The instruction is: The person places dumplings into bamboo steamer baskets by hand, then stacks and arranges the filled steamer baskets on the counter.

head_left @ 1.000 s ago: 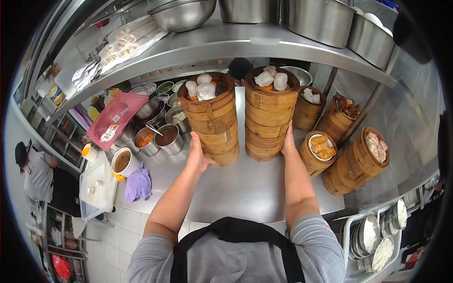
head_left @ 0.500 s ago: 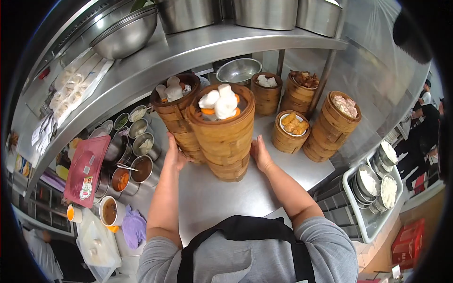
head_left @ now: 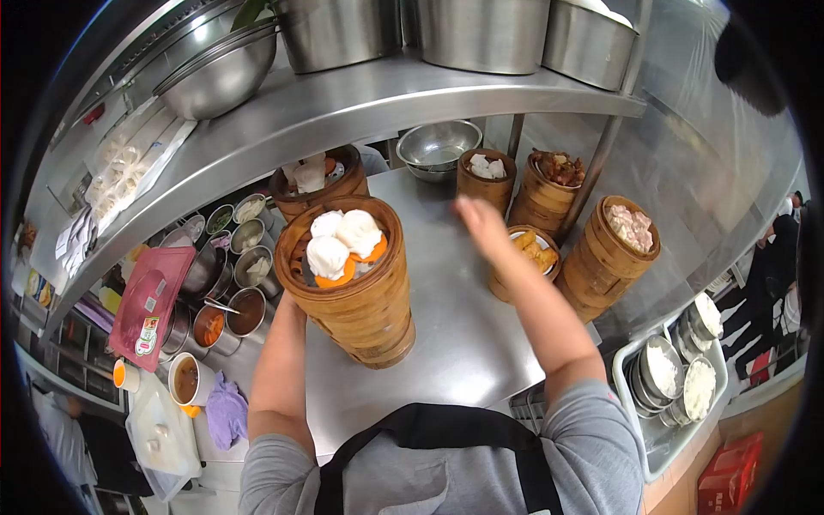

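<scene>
A tall stack of bamboo steamers stands close in front of me, tilted to the left in view. White buns on orange slices fill its top basket. My left hand is at the stack's left side, its fingers hidden behind the bamboo. Out over the counter, my right hand is apart from the stack and smeared by motion. It is nearest a small steamer with yellow-brown pieces on a white dish. Behind the tall stack, another steamer stack holds pale pieces.
More steamers line the counter's right side. A steel bowl sits at the back. Sauce and ingredient pots stand left, beside a pink lid. A steel shelf crosses overhead. At right is a tub of bowls.
The tall stack has shifted left and nearer to me, with its top tilted left. My right hand has left its side and moved forward over the counter.
</scene>
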Motion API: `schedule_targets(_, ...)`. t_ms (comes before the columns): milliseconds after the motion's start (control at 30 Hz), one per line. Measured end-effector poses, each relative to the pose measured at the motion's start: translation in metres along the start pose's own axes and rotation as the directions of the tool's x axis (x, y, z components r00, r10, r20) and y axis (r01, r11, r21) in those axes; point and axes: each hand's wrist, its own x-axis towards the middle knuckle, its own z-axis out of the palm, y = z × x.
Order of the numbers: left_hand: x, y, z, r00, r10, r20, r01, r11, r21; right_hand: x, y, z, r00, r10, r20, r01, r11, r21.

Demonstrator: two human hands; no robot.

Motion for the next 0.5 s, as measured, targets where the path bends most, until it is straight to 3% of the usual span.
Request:
schedule_targets(100,-0.006,0.007,0.007,1.000,0.014,-0.004,-0.014,1.000,0.025,0.090,0.017,-0.028,1.000,-0.002,-0.004,0.000,0.929,-0.371)
schedule_targets(167,-0.011,0.009,0.008,1.000,0.022,-0.007,-0.022,0.999,0.034,0.128,0.056,-0.028,0.983,-0.152,-0.107,0.064,0.816,-0.574)
schedule_targets(200,-0.014,0.009,0.008,1.000,0.029,-0.013,-0.028,0.999,0.038,0.143,0.069,-0.034,0.967,-0.235,0.103,0.227,0.597,-0.770)
schedule_targets(233,-0.017,0.008,0.008,0.999,0.033,-0.014,-0.032,0.999,0.037,0.176,0.112,-0.028,0.997,-0.063,0.052,0.078,0.552,-0.830)
schedule_targets(300,-0.022,0.008,0.009,0.999,0.039,-0.020,-0.038,0.999,0.039,0.202,0.142,-0.022,0.998,-0.067,0.022,0.053,0.517,-0.855)
schedule_targets(333,-0.023,0.008,0.009,0.999,0.042,-0.021,-0.041,0.998,0.040,0.206,0.133,-0.024,0.999,0.031,0.043,0.020,0.525,-0.851)
schedule_targets(367,-0.025,0.007,0.009,0.999,0.041,-0.021,-0.040,0.998,0.041,0.207,0.126,-0.024,0.998,0.023,0.052,0.032,0.531,-0.847)
schedule_targets(433,-0.026,0.007,0.011,0.999,0.044,-0.020,-0.043,0.998,0.041,0.189,0.077,-0.036,0.912,0.405,-0.062,-0.334,0.649,-0.683)
schedule_targets(500,-0.027,0.005,0.011,0.999,0.041,-0.022,-0.040,0.998,0.043,0.188,0.060,-0.037,0.890,0.454,-0.049,-0.360,0.632,-0.687)
